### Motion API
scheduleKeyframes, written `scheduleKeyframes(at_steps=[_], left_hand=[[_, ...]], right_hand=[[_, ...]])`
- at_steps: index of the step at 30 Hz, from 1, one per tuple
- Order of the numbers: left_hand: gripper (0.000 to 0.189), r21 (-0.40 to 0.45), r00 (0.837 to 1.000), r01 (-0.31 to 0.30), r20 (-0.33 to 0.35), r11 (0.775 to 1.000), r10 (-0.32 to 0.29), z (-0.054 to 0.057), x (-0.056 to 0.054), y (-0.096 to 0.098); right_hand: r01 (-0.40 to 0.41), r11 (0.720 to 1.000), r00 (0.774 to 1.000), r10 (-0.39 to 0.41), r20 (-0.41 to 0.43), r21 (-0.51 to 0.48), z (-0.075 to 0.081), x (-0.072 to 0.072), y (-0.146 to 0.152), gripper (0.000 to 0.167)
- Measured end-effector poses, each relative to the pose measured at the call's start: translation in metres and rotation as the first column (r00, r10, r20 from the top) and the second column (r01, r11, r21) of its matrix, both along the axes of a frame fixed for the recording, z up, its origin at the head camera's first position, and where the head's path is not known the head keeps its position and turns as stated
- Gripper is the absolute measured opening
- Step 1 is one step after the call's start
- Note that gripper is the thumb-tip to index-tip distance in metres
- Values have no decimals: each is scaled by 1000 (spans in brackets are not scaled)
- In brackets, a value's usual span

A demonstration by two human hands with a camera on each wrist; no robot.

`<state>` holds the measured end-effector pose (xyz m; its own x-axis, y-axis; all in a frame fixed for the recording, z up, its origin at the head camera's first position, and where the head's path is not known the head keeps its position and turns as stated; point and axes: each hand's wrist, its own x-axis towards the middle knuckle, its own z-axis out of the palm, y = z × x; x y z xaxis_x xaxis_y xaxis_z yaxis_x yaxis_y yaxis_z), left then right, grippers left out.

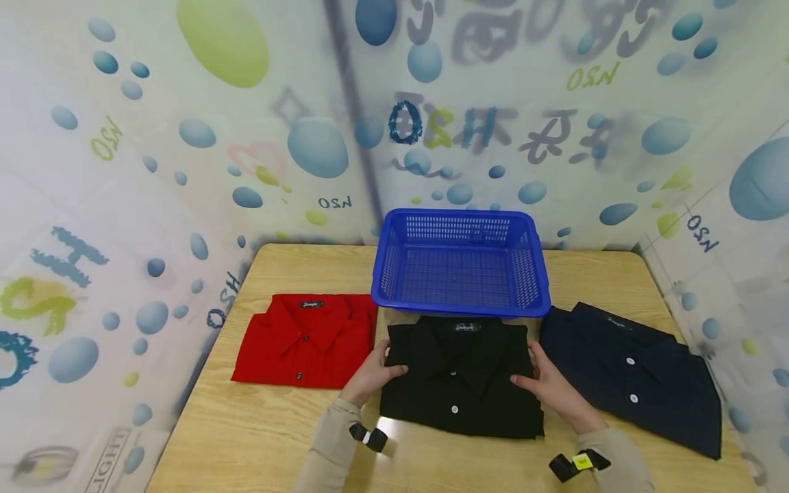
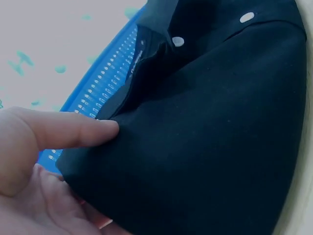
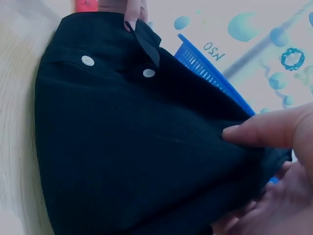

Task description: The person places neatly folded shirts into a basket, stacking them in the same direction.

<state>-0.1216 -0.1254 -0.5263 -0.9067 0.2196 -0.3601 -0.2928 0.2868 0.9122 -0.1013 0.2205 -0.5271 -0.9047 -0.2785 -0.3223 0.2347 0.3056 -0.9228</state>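
Observation:
A folded black shirt (image 1: 456, 383) with white buttons lies in front of the blue basket, its collar toward the basket. My left hand (image 1: 372, 373) grips its left side, thumb on top and fingers beneath the cloth, as the left wrist view shows. At the opposite side, my right hand (image 1: 551, 383) pinches the shirt the same way, with the thumb (image 3: 244, 134) over the fabric. In the wrist views the held edges look lifted a little. The fingertips under the cloth are hidden.
Behind the black shirt stands a blue plastic basket (image 1: 456, 309) with perforated walls. A folded red shirt (image 1: 327, 363) lies to the left, and a folded navy shirt (image 1: 666, 404) lies tilted to the right. All are on a wooden table (image 1: 246, 438) against a patterned wall covering.

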Motion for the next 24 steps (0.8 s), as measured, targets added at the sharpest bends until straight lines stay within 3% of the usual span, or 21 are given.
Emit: scheduleKeyframes(at_steps=[3,7,11,19,24], left_hand=[[83,-1,999,29,-43,1000,-29,-3,0,-3],[87,-23,994,72,-86,997,-74,1,3,-5],[87,-49,986,113,-116,992,-118,7,6,-7],[79,-21,960,171,-222,985,-171,19,5,-9],[77,-52,947,171,-266,984,-178,26,1,-9]], right_hand=[[-17,1000,1000,17,-4,-6,4,3,0,94],[-43,999,999,43,-14,-1,8,7,2,99],[-85,996,991,87,-101,23,9,10,5,100],[-160,982,922,183,-340,95,14,7,9,97],[-160,982,872,188,-451,99,21,3,12,90]])
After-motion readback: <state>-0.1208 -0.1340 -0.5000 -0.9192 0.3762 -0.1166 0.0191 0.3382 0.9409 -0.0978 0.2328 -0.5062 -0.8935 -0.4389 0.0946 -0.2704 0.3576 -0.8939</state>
